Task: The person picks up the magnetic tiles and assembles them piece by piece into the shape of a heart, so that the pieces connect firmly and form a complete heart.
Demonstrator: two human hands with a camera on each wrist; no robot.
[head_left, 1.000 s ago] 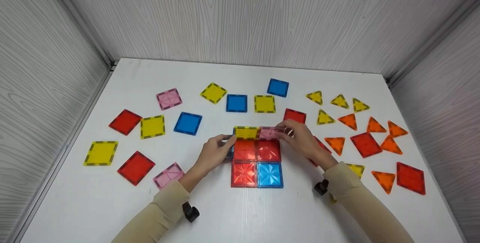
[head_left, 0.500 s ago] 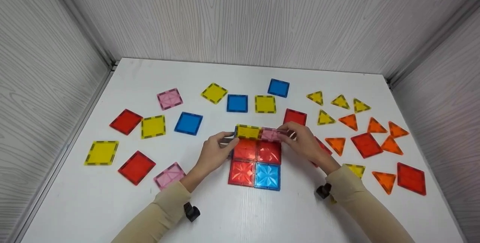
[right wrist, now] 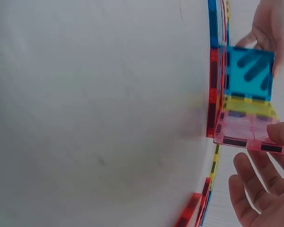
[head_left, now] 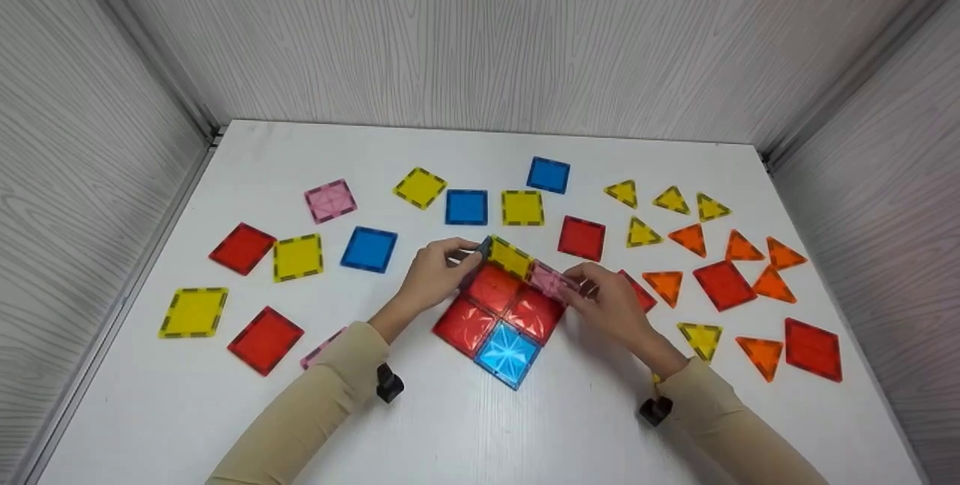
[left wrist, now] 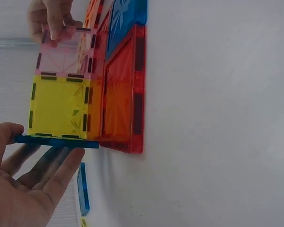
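Centrally — left hand [head_left: 439, 275] grips upright blue tile [right wrist: 251, 71], right hand [head_left: 611, 305] pinches pink tile [head_left: 546, 280] — yellow tile [head_left: 510, 256] between, touching both.

From here, no text, label, brand, number or sign is showing legibly, twelve o'clock right round to twelve.

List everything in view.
Base tiles: 4, three red, one blue, centre
Standing tiles: 3, yellow, pink, blue, on base
Red squares: 5, red, both sides
Yellow squares: 4, yellow, left, back
Blue squares: 3, blue, left, back
Pink square: 1, pink, left
Yellow triangles: 5, yellow, right
Orange triangles: 6, orange, right
Part-hidden pieces: 3, red, pink, yellow, both sides
Table: 1, white, underneath
Walls: 3, grey, around
Cameras: 2, black, wrists
Sleeves: 2, beige, forearms
Hands: 2, bare, holding standing tiles
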